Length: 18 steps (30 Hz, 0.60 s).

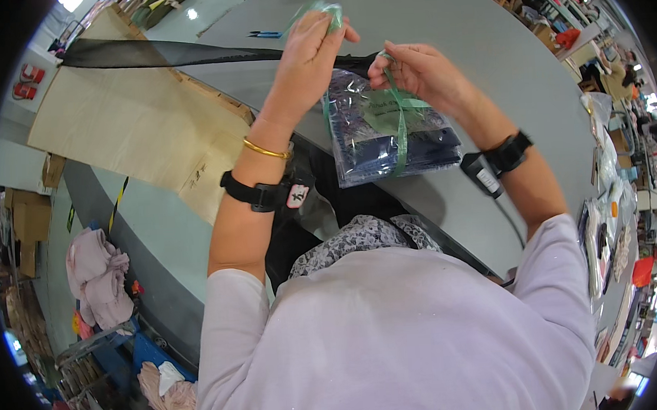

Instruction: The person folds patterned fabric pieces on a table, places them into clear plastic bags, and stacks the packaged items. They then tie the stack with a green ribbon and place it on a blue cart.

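A stack of dark blue patterned fabric pieces in clear plastic bags (395,140) lies at the near edge of the grey table. Green plastic strapping ribbon (401,129) runs around the stack, over a greenish label with writing. My right hand (416,75) pinches the ribbon just above the stack's far side. Raised to the left of it, my left hand (315,50) has a loose, blurred bunch of the same green ribbon about its fingers. A long strip of sheer black fabric (187,52) stretches from the far left to behind the stack.
Blue pens (265,34) lie on the grey table (500,84) beyond the black strip. A light plywood board (117,116) is at the left. Pink folded cloth (98,278) sits near a cart at lower left. Bagged items line the right side. A cable hangs from my right wrist device.
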Each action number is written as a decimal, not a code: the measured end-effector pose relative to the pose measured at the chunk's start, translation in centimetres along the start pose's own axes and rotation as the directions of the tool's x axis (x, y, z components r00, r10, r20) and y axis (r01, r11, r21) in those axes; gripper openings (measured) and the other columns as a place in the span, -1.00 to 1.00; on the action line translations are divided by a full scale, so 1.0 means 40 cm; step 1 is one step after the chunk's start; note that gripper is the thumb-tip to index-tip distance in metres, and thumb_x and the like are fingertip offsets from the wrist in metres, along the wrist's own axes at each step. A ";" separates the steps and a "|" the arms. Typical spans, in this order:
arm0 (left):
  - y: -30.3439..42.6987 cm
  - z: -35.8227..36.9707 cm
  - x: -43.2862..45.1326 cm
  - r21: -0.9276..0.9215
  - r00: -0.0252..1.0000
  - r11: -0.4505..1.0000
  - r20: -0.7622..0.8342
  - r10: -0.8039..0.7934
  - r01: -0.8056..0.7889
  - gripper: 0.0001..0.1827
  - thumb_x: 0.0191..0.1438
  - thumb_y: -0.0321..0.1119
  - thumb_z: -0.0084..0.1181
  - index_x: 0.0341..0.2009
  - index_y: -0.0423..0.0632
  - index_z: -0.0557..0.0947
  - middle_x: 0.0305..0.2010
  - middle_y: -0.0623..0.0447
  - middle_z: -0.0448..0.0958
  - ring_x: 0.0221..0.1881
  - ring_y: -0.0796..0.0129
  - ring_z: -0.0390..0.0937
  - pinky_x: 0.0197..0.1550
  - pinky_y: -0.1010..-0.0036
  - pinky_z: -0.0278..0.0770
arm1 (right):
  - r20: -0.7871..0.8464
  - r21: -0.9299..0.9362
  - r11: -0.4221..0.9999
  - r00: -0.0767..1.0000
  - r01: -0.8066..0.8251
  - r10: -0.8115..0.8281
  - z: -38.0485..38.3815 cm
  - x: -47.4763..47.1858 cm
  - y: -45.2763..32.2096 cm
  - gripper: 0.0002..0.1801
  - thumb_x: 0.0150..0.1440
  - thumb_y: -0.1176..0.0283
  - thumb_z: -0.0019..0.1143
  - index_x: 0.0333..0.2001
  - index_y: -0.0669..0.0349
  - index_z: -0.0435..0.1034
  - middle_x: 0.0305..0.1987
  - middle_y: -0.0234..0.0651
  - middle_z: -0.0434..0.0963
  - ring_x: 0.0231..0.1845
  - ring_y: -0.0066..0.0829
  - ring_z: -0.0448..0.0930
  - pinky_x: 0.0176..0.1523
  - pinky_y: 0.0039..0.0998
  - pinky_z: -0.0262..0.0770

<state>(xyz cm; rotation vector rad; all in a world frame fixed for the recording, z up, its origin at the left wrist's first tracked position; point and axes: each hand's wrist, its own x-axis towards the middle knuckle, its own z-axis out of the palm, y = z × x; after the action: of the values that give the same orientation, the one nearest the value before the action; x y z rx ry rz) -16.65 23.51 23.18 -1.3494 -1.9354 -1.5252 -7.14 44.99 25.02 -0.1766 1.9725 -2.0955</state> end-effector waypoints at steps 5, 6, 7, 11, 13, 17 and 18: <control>0.103 -0.015 0.094 0.268 0.910 0.958 0.414 -0.022 -0.099 -0.65 0.42 -0.20 -0.18 -0.06 -0.09 0.65 -0.10 -0.03 0.56 0.06 0.13 0.49 0.17 0.31 0.41 | -0.033 -0.222 0.934 0.956 0.278 -0.293 0.066 0.039 0.137 -0.68 0.37 0.29 0.02 0.06 0.27 0.47 -0.32 -0.53 0.44 -0.35 -0.69 0.34 -0.25 -0.56 0.32; 0.116 0.009 0.098 0.193 0.896 0.960 0.433 0.102 -0.203 -0.67 0.40 -0.21 -0.16 -0.06 -0.07 0.65 -0.11 -0.05 0.55 0.02 0.08 0.50 0.12 0.30 0.45 | 0.050 -0.487 0.850 0.978 0.202 -0.204 0.077 0.039 0.133 -0.72 0.40 0.29 -0.03 0.04 0.20 0.48 -0.43 -0.54 0.35 -0.42 -0.68 0.29 -0.35 -0.55 0.24; 0.120 0.032 0.103 0.175 0.867 0.960 0.486 0.109 -0.219 -0.68 0.38 -0.21 -0.15 -0.06 -0.05 0.65 -0.13 -0.06 0.55 -0.02 0.04 0.51 0.07 0.29 0.49 | -0.006 -0.461 0.867 0.977 0.188 -0.215 0.092 0.040 0.128 -0.72 0.41 0.28 -0.04 0.02 0.19 0.48 -0.44 -0.53 0.38 -0.44 -0.68 0.29 -0.36 -0.56 0.23; 0.055 0.037 0.082 -0.142 0.753 0.948 0.645 -0.130 0.286 -0.59 0.38 -0.11 -0.11 0.15 -0.01 0.59 0.06 -0.06 0.59 0.00 0.22 0.59 -0.01 0.27 0.59 | -0.083 -0.125 0.987 0.991 0.097 -0.108 0.093 0.028 0.086 -0.69 0.45 0.20 -0.12 -0.11 0.18 0.47 -0.25 -0.42 0.65 -0.43 -0.71 0.33 -0.34 -0.63 0.25; -0.001 0.008 0.051 -0.285 0.791 0.863 0.582 -0.190 0.418 -0.53 0.42 -0.05 -0.19 0.18 -0.04 0.59 0.06 -0.09 0.61 -0.02 0.27 0.61 0.07 0.31 0.56 | 0.006 -0.110 0.994 1.000 -0.021 0.022 0.075 0.022 0.073 -0.73 0.46 0.25 -0.14 -0.14 0.16 0.46 -0.25 -0.46 0.65 -0.32 -0.72 0.43 -0.27 -0.65 0.30; -0.069 -0.013 -0.039 -0.230 0.598 0.621 0.637 -0.486 0.749 -0.47 0.44 -0.04 -0.33 -0.01 -0.11 0.66 -0.16 -0.06 0.65 -0.14 0.31 0.60 0.11 0.41 0.49 | 0.187 -0.528 0.812 0.967 0.248 -0.174 0.057 0.016 0.061 -0.92 0.30 0.46 0.04 -0.15 0.19 0.41 -0.22 -0.42 0.63 -0.17 -0.58 0.56 -0.14 -0.52 0.46; -0.075 -0.012 -0.053 -0.172 0.520 0.602 0.714 -0.469 0.780 -0.45 0.44 -0.05 -0.36 -0.07 -0.12 0.68 -0.23 -0.04 0.66 -0.16 0.32 0.60 0.10 0.43 0.48 | 0.272 -0.701 0.586 0.912 0.407 -0.307 0.059 0.016 0.059 -0.91 0.24 0.52 0.08 -0.16 0.20 0.40 -0.19 -0.39 0.61 -0.13 -0.53 0.58 -0.11 -0.47 0.50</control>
<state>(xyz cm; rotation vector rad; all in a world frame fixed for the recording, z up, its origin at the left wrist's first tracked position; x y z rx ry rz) -18.22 22.16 20.10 -1.5167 -2.8637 -2.2571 -6.91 42.44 22.78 -0.9087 2.7800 -1.2214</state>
